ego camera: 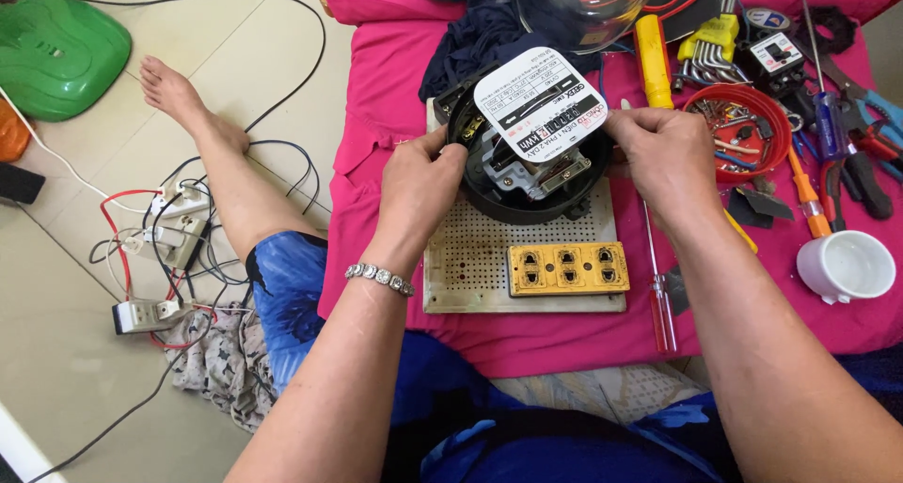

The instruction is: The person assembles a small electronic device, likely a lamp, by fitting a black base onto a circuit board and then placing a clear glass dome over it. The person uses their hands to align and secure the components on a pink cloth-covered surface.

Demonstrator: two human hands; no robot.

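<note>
Hands, left [419, 187] and right [663, 154], grasping opened meter [531, 158] with faceplate [541, 102] raised; cover [588, 3] apparently removed, far.

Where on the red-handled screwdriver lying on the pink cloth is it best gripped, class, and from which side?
Grip the red-handled screwdriver at its translucent red handle, coming from above on the near side. It lies flat on the pink cloth, handle toward the person, thin shaft running up beside the perforated board under the right hand, so the handle probably lies clearest.

clear dome [588, 8] cut off at top edge, meter [531, 154] rim behind fingers [450, 144]
</note>
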